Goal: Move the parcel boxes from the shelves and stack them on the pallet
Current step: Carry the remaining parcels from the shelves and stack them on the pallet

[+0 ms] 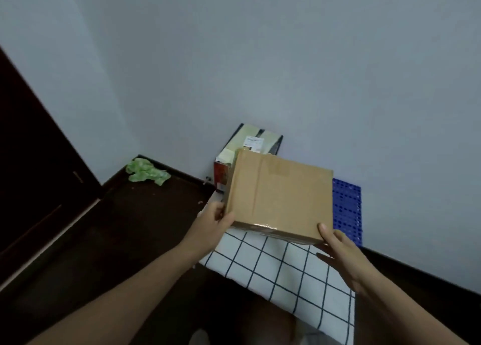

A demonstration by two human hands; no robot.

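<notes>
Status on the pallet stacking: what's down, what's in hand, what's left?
Done: one labelled box stands at the back by the wall, seemingly on the blue pallet under the checked cloth. In hand: the left hand and right hand hold a brown box over the cloth, not yet set down. Left: place it; shelves are out of view, so the remaining count is unknown.

Brown box: plain matt cardboard, with glossy clear tape along its near edge. Second box behind it: printed card with a slight sheen, pale tape strips and a white paper label. Pallet: blue moulded plastic, perforated. Cloth: white checked fabric, matt. Floor: dark, wood-look, low sheen. Wall: smooth matt paint. Green wad: crumpled thin plastic.
</notes>
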